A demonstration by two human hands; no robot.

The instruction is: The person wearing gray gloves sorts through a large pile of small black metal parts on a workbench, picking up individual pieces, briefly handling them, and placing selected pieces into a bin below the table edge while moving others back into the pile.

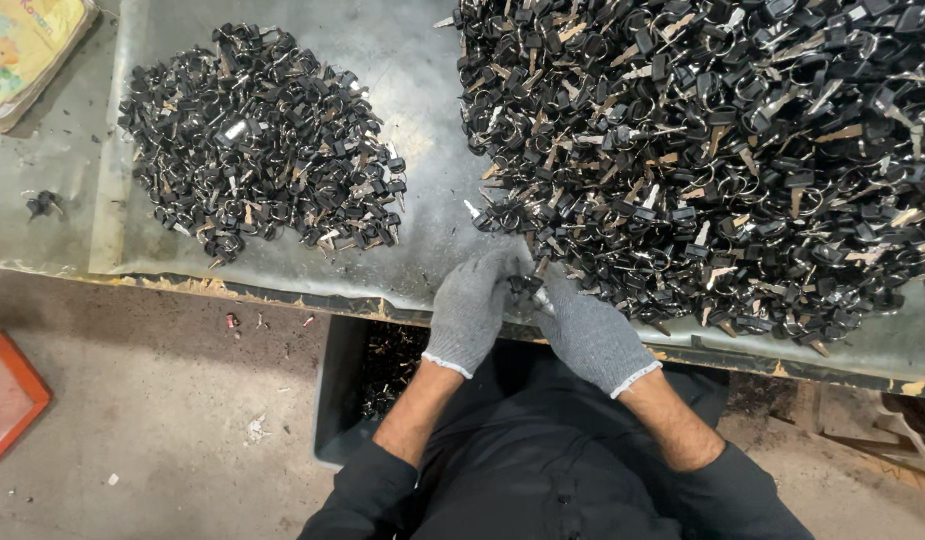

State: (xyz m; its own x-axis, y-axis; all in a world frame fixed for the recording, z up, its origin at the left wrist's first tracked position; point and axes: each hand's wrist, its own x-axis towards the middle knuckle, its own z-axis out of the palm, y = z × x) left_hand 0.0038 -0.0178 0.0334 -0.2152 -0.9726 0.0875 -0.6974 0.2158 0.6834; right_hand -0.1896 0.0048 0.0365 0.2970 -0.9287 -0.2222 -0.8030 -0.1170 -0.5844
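In the head view, a small bunch of black-headed keys (524,286) on a ring is being gripped between the grey-gloved left hand (470,310) and right hand (585,332), both closed on it, at the table's (423,120) near edge, just beside the big heap (723,150).

A smaller heap of keys (263,140) is seen at the left of the table (423,70). A yellow board (28,45) lies at the corner. A dark bin (348,400) and a red tray (8,395) are placed on the floor (153,400).
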